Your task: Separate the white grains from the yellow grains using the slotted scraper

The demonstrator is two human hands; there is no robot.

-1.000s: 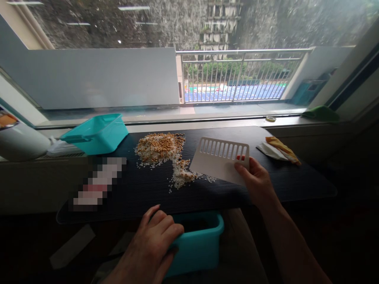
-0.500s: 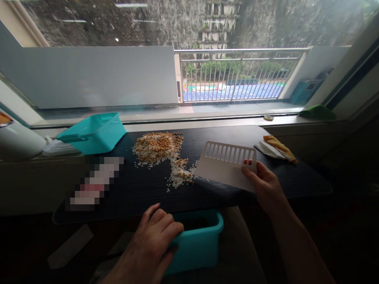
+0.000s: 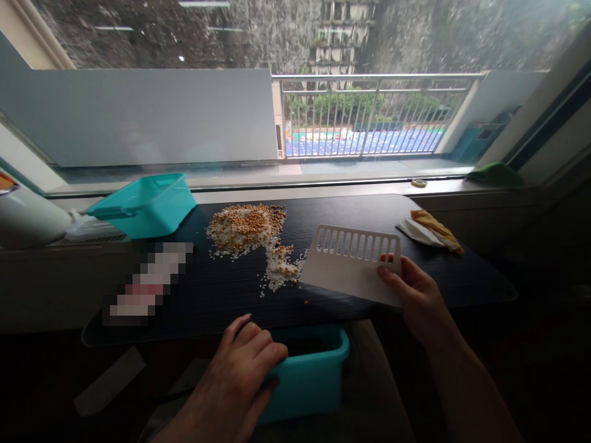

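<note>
My right hand (image 3: 415, 295) grips a white slotted plastic scraper (image 3: 353, 264) by its right end, its lower edge resting on the dark ribbed tabletop (image 3: 221, 301) just right of a small heap of rice and beans (image 3: 279, 267). A bigger pile of mixed rice and yellow beans (image 3: 244, 224) lies behind it. My left hand (image 3: 235, 381) is wrapped over the left rim of a teal plastic tub (image 3: 309, 375) held below the table's front edge.
A second teal tub (image 3: 145, 203) stands at the back left beside a white appliance (image 3: 28, 218). A blurred-out object (image 3: 148, 286) lies on the left. A folded white and yellow cloth (image 3: 429, 231) sits at the right. A window ledge (image 3: 323, 181) runs behind.
The scraper and my right hand have shifted slightly right and nearer to me. A single bean now lies loose near the front edge. My left hand stays on the tub.
</note>
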